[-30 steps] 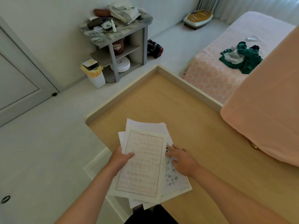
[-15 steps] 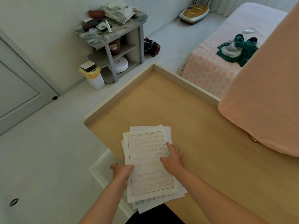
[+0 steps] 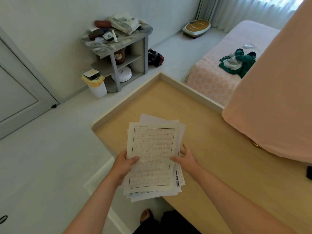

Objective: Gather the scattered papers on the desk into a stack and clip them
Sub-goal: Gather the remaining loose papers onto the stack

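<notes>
A loose stack of white papers (image 3: 152, 149), the top sheet ruled with a black border and red handwriting, is held above the near-left corner of the wooden desk (image 3: 211, 157). My left hand (image 3: 124, 163) grips the stack's left edge, thumb on top. At the right edge, my right hand (image 3: 185, 157) holds the stack with its thumb on the top sheet and fingers behind. Lower sheets stick out unevenly at the top and bottom. No clip is in view.
A pink cloth-covered object (image 3: 273, 98) takes up the desk's right side, with a brass knob (image 3: 255, 143) under its hem. A dark item (image 3: 309, 173) sits at the right frame edge. Beyond the desk are a cluttered grey shelf (image 3: 118, 48), a bin (image 3: 95, 83) and a bed (image 3: 219, 68).
The papers went from lying spread on the desk under my hands to being lifted and held by both side edges. My right hand shifted from pressing on top to gripping the right edge.
</notes>
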`<state>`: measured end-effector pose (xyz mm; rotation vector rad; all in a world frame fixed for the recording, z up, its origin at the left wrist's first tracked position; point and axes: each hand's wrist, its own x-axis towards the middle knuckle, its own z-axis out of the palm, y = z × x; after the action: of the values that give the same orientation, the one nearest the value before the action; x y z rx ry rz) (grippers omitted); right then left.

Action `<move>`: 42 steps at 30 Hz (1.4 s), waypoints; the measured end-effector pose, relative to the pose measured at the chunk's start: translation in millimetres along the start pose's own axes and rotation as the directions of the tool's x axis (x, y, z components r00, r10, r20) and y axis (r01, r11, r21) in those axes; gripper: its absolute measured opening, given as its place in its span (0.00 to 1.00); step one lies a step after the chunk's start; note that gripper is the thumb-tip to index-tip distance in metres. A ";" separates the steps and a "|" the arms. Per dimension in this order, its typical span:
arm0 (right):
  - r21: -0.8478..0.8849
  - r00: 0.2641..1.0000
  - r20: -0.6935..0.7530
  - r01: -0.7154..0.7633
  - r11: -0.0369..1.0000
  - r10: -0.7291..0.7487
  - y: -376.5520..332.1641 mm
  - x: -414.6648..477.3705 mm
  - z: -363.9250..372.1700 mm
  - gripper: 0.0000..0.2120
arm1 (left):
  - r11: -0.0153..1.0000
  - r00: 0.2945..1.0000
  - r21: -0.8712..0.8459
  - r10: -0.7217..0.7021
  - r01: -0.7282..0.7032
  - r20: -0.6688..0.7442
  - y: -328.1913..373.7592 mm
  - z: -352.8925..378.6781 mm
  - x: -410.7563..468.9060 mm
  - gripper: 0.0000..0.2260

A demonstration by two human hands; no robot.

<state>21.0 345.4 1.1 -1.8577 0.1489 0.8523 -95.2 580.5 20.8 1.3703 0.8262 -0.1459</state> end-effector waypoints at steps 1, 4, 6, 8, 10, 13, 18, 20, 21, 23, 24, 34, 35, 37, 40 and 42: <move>0.022 1.000 0.016 0.002 1.000 -0.002 -5.0 -5.7 -10.3 0.44 | 1.000 0.998 -0.008 0.023 -0.022 0.055 7.1 2.5 0.8 0.14; 0.077 0.994 -0.033 0.105 0.991 -0.103 -19.6 -28.8 -42.1 0.22 | 0.995 0.982 -0.001 0.099 -0.100 0.162 29.7 21.9 3.7 0.16; 0.080 0.977 -0.146 0.166 0.983 -0.153 -26.4 -44.7 -64.0 0.17 | 0.985 0.969 0.021 0.165 -0.172 0.186 44.4 46.7 2.6 0.16; 0.079 0.940 -0.261 0.248 0.966 -0.220 -34.0 -65.5 -84.6 0.14 | 0.970 0.955 0.016 0.235 -0.242 0.181 56.6 77.1 -2.8 0.15; 0.041 0.874 -0.398 0.322 0.946 -0.281 -34.6 -85.2 -105.9 0.09 | 0.954 0.939 -0.028 0.298 -0.298 0.173 66.3 110.4 -12.4 0.15; 0.032 0.797 -0.508 0.395 0.918 -0.326 -25.3 -113.8 -139.1 0.11 | 0.929 0.910 -0.086 0.370 -0.360 0.184 72.8 158.9 -29.7 0.15; 0.144 0.804 -0.517 0.420 0.896 -0.294 18.6 -138.9 -186.1 0.24 | 0.883 0.851 -0.062 0.465 -0.465 0.246 61.2 232.2 -62.2 0.19; 0.157 0.806 -0.526 0.406 0.900 -0.272 33.3 -145.5 -202.3 0.27 | 0.864 0.839 0.000 0.489 -0.504 0.238 51.0 253.8 -70.5 0.19; 0.147 0.808 -0.522 0.400 0.905 -0.272 42.0 -146.4 -210.2 0.28 | 0.856 0.841 0.043 0.494 -0.514 0.219 46.2 262.0 -73.4 0.20; 0.111 0.822 -0.501 0.371 0.922 -0.271 55.5 -149.2 -221.2 0.28 | 0.849 0.852 0.122 0.490 -0.514 0.184 37.8 275.7 -79.7 0.20; 0.081 0.832 -0.485 0.347 0.934 -0.268 61.6 -150.0 -225.9 0.25 | 0.845 0.856 0.152 0.488 -0.512 0.172 33.7 282.3 -83.2 0.20; 0.136 0.790 -0.533 0.434 0.891 -0.304 104.3 -180.3 -275.2 0.22 | 0.848 0.857 0.131 0.514 -0.514 0.033 7.9 349.4 -143.6 0.16; 0.140 0.801 -0.524 0.415 0.899 -0.289 114.1 -182.6 -280.7 0.24 | 0.848 0.860 0.149 0.506 -0.509 0.059 1.7 356.1 -147.7 0.17; 0.121 0.851 -0.460 0.340 0.932 -0.251 132.9 -186.4 -288.3 0.26 | 0.834 0.864 0.223 0.488 -0.504 0.127 -12.2 368.6 -152.2 0.19; 0.066 0.912 -0.365 0.227 0.972 -0.188 154.0 -188.4 -295.4 0.23 | 0.786 0.860 0.349 0.474 -0.511 0.191 -24.3 383.8 -158.6 0.15; 0.068 0.915 -0.364 0.214 0.975 -0.175 157.8 -193.2 -302.0 0.21 | 0.758 0.855 0.397 0.479 -0.517 0.199 -23.4 391.4 -160.1 0.12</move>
<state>-48.6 -35.0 62.7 -1.8747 0.2260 0.3570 -53.1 164.2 86.4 1.9587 0.3299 0.0343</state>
